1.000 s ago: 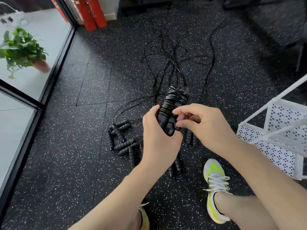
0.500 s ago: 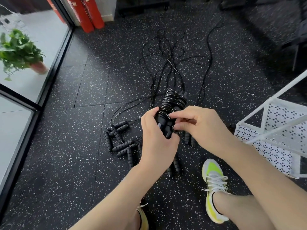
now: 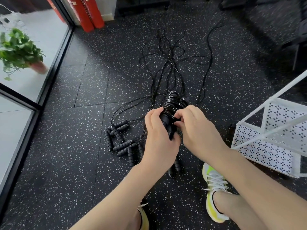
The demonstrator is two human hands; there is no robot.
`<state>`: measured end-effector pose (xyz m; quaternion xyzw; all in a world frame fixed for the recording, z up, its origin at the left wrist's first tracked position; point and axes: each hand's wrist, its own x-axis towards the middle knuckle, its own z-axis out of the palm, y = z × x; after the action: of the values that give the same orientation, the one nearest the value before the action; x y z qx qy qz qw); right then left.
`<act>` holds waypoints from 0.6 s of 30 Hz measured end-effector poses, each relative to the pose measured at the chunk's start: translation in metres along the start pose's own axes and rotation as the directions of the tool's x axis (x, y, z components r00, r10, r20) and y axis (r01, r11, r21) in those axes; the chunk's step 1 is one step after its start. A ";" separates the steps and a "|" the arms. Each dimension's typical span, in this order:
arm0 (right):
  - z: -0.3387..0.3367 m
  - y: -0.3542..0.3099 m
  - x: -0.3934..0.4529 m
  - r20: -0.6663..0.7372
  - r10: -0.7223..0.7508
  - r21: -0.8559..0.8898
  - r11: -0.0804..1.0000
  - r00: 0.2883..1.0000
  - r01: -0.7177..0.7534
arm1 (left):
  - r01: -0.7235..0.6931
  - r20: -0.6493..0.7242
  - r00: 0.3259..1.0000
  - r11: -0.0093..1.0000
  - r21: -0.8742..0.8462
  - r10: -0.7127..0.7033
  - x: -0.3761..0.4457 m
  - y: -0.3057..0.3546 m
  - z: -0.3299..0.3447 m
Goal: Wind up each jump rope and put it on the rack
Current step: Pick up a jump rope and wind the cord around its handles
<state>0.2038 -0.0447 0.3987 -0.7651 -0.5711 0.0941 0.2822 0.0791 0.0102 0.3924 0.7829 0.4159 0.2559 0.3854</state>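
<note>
Gripping one wound jump rope (image 3: pixel 172 107), both hands (image 3: pixel 157 130) clasp its handles; no legible writing

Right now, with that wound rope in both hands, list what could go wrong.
1. The coils on the wound rope sit loosely; the right hand is pinching near the cord's end, and if that grip slips the winding may spring open.
2. Loose cords lie crossed on the floor, so pulling the next one may drag others along.
3. Spare handles lie close to the shoe, a trip hazard when stepping toward the rack.
</note>
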 end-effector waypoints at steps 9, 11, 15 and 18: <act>-0.013 0.010 0.010 0.145 -0.008 0.231 0.973 0.989 -0.026 | 0.039 0.067 0.997 0.999 -0.003 -0.039 0.002 -0.007 -0.013; -0.017 0.011 0.010 0.184 0.012 0.267 0.962 0.983 -0.062 | 0.012 0.078 0.997 1.000 0.017 -0.013 0.000 -0.008 -0.012; -0.018 0.011 0.009 0.176 0.112 0.195 0.970 0.978 -0.146 | -0.056 0.114 0.992 0.997 0.047 0.050 0.000 -0.009 -0.007; -0.020 0.008 0.008 0.118 0.143 0.211 0.963 0.983 -0.166 | -0.087 0.112 0.990 0.995 0.042 0.081 0.001 -0.007 -0.006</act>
<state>0.2225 -0.0451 0.4128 -0.7656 -0.5095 0.2173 0.3272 0.0719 0.0160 0.3899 0.8215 0.3665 0.2184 0.3782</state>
